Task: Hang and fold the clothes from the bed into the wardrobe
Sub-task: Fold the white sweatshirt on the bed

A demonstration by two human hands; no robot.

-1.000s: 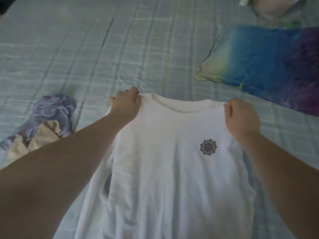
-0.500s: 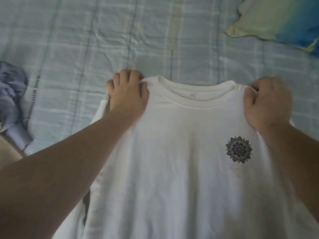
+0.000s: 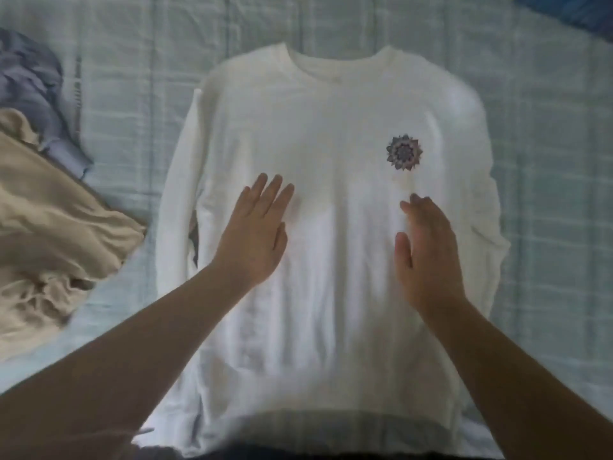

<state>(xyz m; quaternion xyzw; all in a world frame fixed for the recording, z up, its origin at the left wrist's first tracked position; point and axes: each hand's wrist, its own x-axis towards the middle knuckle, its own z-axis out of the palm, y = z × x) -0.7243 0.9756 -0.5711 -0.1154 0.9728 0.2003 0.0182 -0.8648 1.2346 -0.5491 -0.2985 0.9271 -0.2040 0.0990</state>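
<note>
Both hands are out flat with nothing gripped: the left hand (image 3: 255,234) is palm-down with its fingers straight and slightly spread on the front of the shirt, and the right hand (image 3: 428,257) is the same deal a bit to the right, fingers straight and together, thumb sticking out toward the middle. The right one is motion-blurred, so I honestly can't tell if it's actually touching the fabric or just over it. Biggest thing in view is the bed (image 3: 132,78), covered in a pale blue-green plaid sheet with a few wrinkles. Spread on it, front side up and collar pointing away from the person, is the white long-sleeve shirt (image 3: 331,127), which takes up most of the middle. Its sleeves run straight down along both sides of the body, and the hem sits close to the near edge of the view. Off to the left on the sheet there's a crumpled beige garment (image 3: 49,220), just beside the shirt's sleeve but not touching it. Behind that, touching it, is a bunched-up blue-grey garment (image 3: 30,84). A scrap of bright blue fabric (image 3: 577,11) peeks in at the top right corner. Smallest bit: a round purple-grey mandala print (image 3: 404,152) on the chest, just beyond the right hand's fingertips.
</note>
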